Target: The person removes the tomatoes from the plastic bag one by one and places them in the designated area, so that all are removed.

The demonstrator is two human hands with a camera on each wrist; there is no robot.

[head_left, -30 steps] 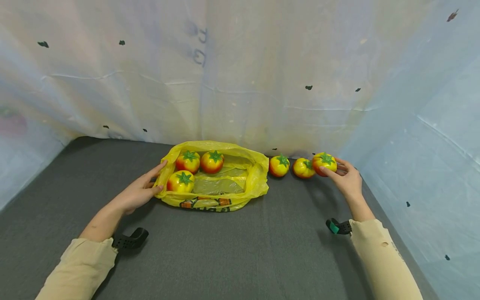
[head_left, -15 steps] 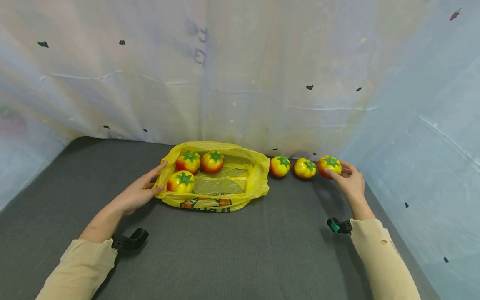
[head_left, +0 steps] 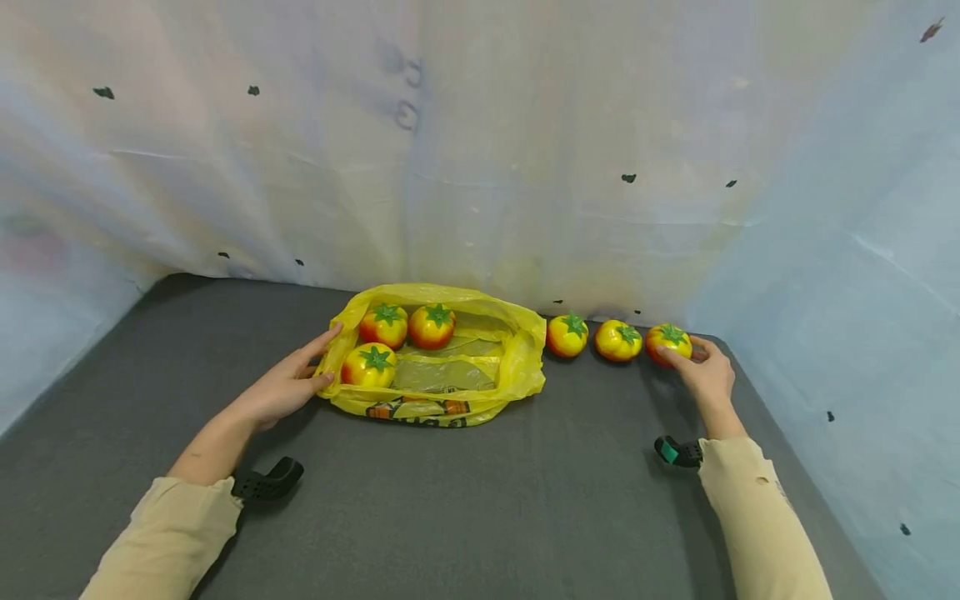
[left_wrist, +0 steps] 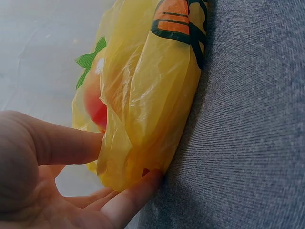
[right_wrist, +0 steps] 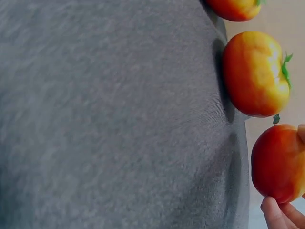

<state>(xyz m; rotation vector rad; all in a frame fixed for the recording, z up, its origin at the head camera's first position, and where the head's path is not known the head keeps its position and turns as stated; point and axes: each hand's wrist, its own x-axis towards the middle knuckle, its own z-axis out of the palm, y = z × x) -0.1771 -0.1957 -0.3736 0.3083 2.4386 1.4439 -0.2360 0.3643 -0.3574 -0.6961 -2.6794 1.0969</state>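
A yellow plastic bag (head_left: 517, 367) with a dark and orange print stands wide open in the head view. Three red-and-yellow toy tomatoes with green leaf tops sit in its left part: a back-left tomato (head_left: 383, 326), one beside it (head_left: 432, 327) and a front tomato (head_left: 367, 367). My left hand (head_left: 281, 392) holds the bag's left end, thumb at the rim and fingers low on the side in the left wrist view. My right hand (head_left: 711, 379) grips another tomato (head_left: 666, 342) between thumb and fingers. In the right wrist view this tomato (right_wrist: 276, 164) shows close above the dark surface.
Right of the bag, a tomato (head_left: 567, 336) and a more lobed tomato (head_left: 618, 342) stand in a row with the held one, along the back edge. A grey table (head_left: 480, 508) lies in front. Pale sheeting (head_left: 480, 183) rises behind and at both sides.
My right hand has brought its tomato down and to the right, away from the lobed one, which it partly overlapped before. My left hand stays on the bag; the head view shifts slightly.
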